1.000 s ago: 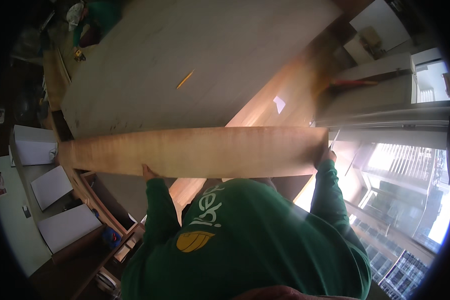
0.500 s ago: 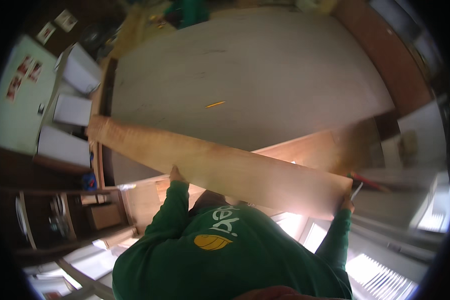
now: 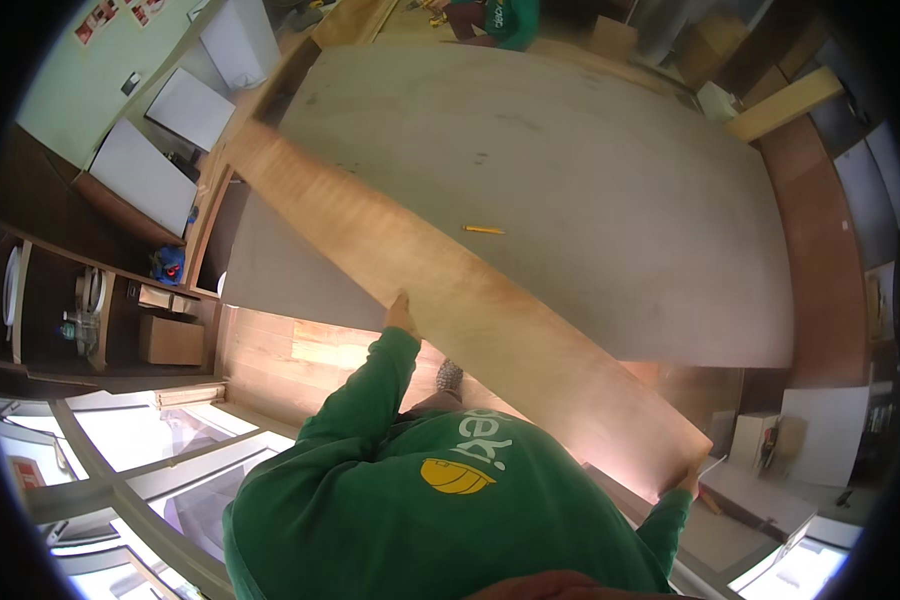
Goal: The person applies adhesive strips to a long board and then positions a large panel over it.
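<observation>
A long, wide wooden board (image 3: 430,265) lies aslant in front of me, its far end to the upper left and its near end to the lower right. My left hand (image 3: 400,315) is closed on the board's near edge, around the middle of its length. At the lower right end, my right hand (image 3: 684,482) grips the board's corner; its fingers are partly hidden. A thin pale thing juts out beside that hand, too small to make out. Beyond the board, a yellow pencil (image 3: 483,229) lies on the large grey tabletop (image 3: 570,190), partly covered by the board.
Another person in a green sleeve (image 3: 512,25) is at the table's far edge. White boxes (image 3: 192,108) line the left side, above a dark shelf unit (image 3: 55,300) with a cardboard box (image 3: 170,340). A wooden beam (image 3: 785,105) sits at the far right. Light wood floor (image 3: 270,355) shows below.
The board has swung clockwise: its right end came down toward me and its left end moved away. My right hand went down with it. The view has shifted too.
</observation>
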{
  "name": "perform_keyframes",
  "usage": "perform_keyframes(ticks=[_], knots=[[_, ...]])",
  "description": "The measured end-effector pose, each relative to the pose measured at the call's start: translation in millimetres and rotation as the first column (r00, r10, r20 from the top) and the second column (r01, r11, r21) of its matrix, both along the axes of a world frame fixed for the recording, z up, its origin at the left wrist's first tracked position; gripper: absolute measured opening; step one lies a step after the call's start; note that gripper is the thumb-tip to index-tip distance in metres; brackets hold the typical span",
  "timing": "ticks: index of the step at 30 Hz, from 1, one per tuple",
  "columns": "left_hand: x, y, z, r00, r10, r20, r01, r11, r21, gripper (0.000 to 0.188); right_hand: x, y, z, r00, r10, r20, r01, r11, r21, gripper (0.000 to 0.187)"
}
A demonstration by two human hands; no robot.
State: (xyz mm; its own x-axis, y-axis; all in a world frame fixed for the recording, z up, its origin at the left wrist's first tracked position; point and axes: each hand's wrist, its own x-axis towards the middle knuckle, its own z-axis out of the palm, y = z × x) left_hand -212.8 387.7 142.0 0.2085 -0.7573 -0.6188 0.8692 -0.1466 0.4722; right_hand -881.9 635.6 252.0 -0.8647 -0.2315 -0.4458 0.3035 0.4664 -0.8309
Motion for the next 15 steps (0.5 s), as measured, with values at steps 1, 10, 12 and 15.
perform_keyframes(ticks=[1, 10, 12, 15], knots=[[-18, -22, 5, 1.000, 0.016, -0.014, -0.017, 1.000, -0.015, 0.046, -16, -14, 8, 0.999, -0.025, 0.035, 0.027, 0.999, -0.047, 0.057], [-155, -122, 12, 0.991, -0.050, 0.128, 0.025, 0.982, 0.187, 0.042, -124, -77, 38, 0.999, 0.031, 0.004, -0.031, 0.999, -0.012, 0.061], [-180, -152, -2, 0.976, -0.107, 0.188, 0.071, 0.980, 0.185, 0.043, -162, -103, 28, 0.998, 0.055, 0.043, -0.053, 0.997, -0.057, 0.062], [-259, -199, 1, 0.993, -0.034, 0.115, 0.015, 0.986, 0.163, 0.046, -240, -138, 13, 0.998, 0.057, -0.023, -0.059, 0.994, -0.091, 0.057]])
